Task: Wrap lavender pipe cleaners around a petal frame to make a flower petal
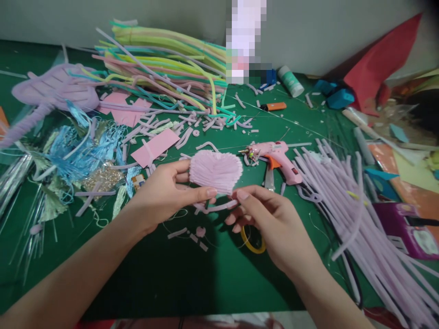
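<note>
A lilac fan-shaped panel of pipe cleaners (216,171), ribbed and fuzzy at its edge, is held above the table by my left hand (171,185). The thumb lies along its lower edge and the fingers are at its left side. My right hand (262,210) is closed at the panel's lower right corner, thumb against forefinger. A short lilac pipe cleaner (219,208) runs below the panel into these fingertips; its gripped end is partly hidden. Just beyond my right hand lies a pink hot glue gun (279,157), its nozzle pointing left.
Long lilac pipe cleaners (356,228) lie at right beside a purple box (408,230). Coloured pipe cleaners (164,59) are heaped at the back. Blue tassels (77,146) and a lilac winged shape (58,91) sit at left. A yellow ring (252,242) is partly under my right hand.
</note>
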Demonstrator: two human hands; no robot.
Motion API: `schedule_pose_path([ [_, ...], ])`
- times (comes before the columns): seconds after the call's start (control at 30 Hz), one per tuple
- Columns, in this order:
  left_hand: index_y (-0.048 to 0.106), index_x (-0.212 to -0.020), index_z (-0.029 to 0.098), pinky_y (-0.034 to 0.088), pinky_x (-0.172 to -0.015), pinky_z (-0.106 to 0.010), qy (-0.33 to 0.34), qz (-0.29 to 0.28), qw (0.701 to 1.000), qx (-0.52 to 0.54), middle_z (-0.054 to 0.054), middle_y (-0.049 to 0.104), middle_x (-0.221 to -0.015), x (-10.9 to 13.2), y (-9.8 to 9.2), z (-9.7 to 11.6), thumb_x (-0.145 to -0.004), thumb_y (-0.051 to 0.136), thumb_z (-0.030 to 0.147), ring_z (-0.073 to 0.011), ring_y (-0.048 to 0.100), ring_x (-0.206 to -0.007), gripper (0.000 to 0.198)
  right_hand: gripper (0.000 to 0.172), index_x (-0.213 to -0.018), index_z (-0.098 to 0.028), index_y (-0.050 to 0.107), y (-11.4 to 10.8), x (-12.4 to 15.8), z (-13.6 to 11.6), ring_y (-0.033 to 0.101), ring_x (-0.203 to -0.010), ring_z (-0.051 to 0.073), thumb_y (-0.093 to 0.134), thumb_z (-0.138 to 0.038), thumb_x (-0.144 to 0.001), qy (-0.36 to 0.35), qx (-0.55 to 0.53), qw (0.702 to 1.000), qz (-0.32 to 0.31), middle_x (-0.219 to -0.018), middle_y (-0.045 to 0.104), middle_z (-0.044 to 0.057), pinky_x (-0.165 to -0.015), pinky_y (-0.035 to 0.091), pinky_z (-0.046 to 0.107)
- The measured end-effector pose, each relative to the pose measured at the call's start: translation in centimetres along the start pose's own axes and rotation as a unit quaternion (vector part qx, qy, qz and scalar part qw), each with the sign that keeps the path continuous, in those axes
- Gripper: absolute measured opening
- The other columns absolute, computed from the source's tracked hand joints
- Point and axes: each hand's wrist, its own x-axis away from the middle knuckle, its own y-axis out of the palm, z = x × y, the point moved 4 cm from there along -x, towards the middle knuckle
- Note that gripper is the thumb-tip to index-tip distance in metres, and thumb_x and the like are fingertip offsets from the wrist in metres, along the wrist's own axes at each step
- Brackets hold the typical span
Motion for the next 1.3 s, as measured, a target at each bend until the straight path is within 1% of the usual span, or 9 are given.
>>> schedule_pose_path([
  [0.17, 0.065, -0.120, 0.021, 0.056, -0.064, -0.020, -0.014, 0.000, 1.000, 0.001, -0.003, 0.078, -0.098, 0.1, 0.0, 0.0, -0.069, 0.081, 0.019, -0.0176, 0.072, -0.079, 0.054, 0.023, -0.077, -0.018, 0.068, -0.2, -0.7, 0.0, 0.067, -0.058, 0.013, 0.076, -0.039, -0.073, 0.010, -0.010, 1.000, -0.015, -0.064, 0.066, -0.001, -0.051, 0.055, 0.020],
  [0.33, 0.065, -0.121, 0.021, 0.058, -0.066, -0.021, -0.016, 0.000, 1.000, 0.014, -0.004, 0.077, -0.099, 0.1, -0.1, -0.1, -0.068, 0.081, 0.018, -0.0190, 0.073, -0.081, 0.056, 0.019, -0.079, -0.019, 0.065, 0.1, -0.7, 0.2, 0.066, -0.059, 0.011, 0.079, -0.029, -0.071, 0.019, -0.025, 0.999, -0.034, -0.061, 0.064, -0.004, -0.052, 0.053, 0.017],
  [0.47, 0.066, -0.119, 0.020, 0.058, -0.065, -0.020, -0.017, -0.003, 1.000, 0.022, -0.004, 0.078, -0.098, 0.0, 0.0, -0.2, -0.067, 0.081, 0.016, -0.0181, 0.073, -0.081, 0.054, 0.018, -0.078, -0.019, 0.063, 0.2, -0.7, 0.2, 0.066, -0.059, 0.010, 0.078, -0.027, -0.071, 0.020, -0.026, 0.999, -0.034, -0.062, 0.063, -0.004, -0.051, 0.052, 0.016],
  [0.63, 0.067, -0.116, 0.019, 0.058, -0.065, -0.020, -0.008, 0.002, 1.000, 0.028, -0.003, 0.078, -0.096, 0.2, 0.1, -0.1, -0.067, 0.080, 0.012, -0.0186, 0.073, -0.081, 0.052, 0.021, -0.075, -0.019, 0.061, 0.2, -0.8, 0.1, 0.060, -0.055, 0.009, 0.079, -0.026, -0.067, 0.008, -0.005, 1.000, -0.022, -0.060, 0.061, -0.004, -0.049, 0.049, 0.016],
  [0.73, 0.067, -0.118, 0.020, 0.058, -0.066, -0.020, -0.005, 0.002, 0.999, 0.034, -0.003, 0.078, -0.097, 0.1, 0.1, -0.2, -0.067, 0.079, 0.010, -0.0181, 0.073, -0.081, 0.053, 0.023, -0.073, -0.019, 0.059, 0.4, -1.0, 0.1, 0.055, -0.051, 0.008, 0.080, -0.023, -0.063, 0.003, 0.008, 1.000, -0.010, -0.056, 0.058, -0.005, -0.047, 0.048, 0.016],
  [0.9, 0.064, -0.122, 0.019, 0.058, -0.071, -0.022, -0.017, -0.019, 0.999, 0.048, -0.006, 0.076, -0.105, 0.0, 0.1, -0.1, -0.068, 0.077, 0.010, -0.0207, 0.072, -0.091, 0.056, 0.022, -0.071, -0.019, 0.057, 0.6, -1.3, 0.1, 0.052, -0.049, 0.007, 0.077, -0.024, -0.063, -0.002, -0.001, 1.000, -0.005, -0.054, 0.057, -0.005, -0.046, 0.047, 0.016],
  [1.0, 0.065, -0.122, 0.019, 0.058, -0.069, -0.021, -0.026, -0.022, 0.999, 0.035, -0.006, 0.075, -0.106, 0.1, 0.1, -0.1, -0.067, 0.077, 0.009, -0.0204, 0.072, -0.090, 0.056, 0.023, -0.072, -0.020, 0.056, 0.5, -1.3, 0.2, 0.052, -0.049, 0.007, 0.077, -0.025, -0.063, -0.003, -0.007, 1.000, 0.001, -0.053, 0.056, -0.006, -0.045, 0.046, 0.016],
  [1.17, 0.063, -0.123, 0.018, 0.058, -0.068, -0.023, -0.024, -0.015, 0.999, 0.044, -0.007, 0.074, -0.106, 0.2, 0.2, -0.3, -0.069, 0.076, 0.011, -0.0184, 0.070, -0.085, 0.056, 0.024, -0.071, -0.019, 0.057, 0.7, -1.4, 0.4, 0.051, -0.049, 0.008, 0.078, -0.026, -0.064, -0.011, -0.011, 1.000, -0.008, -0.054, 0.056, -0.006, -0.045, 0.047, 0.017],
  [1.3, 0.062, -0.124, 0.019, 0.057, -0.059, -0.022, -0.020, -0.006, 0.999, 0.042, -0.006, 0.074, -0.107, 0.3, 0.3, -0.3, -0.069, 0.076, 0.012, -0.0161, 0.067, -0.077, 0.057, 0.024, -0.075, -0.019, 0.062, 1.0, -1.6, 0.6, 0.053, -0.055, 0.009, 0.081, -0.026, -0.063, -0.015, -0.012, 1.000, -0.022, -0.063, 0.060, -0.004, -0.047, 0.048, 0.017],
])
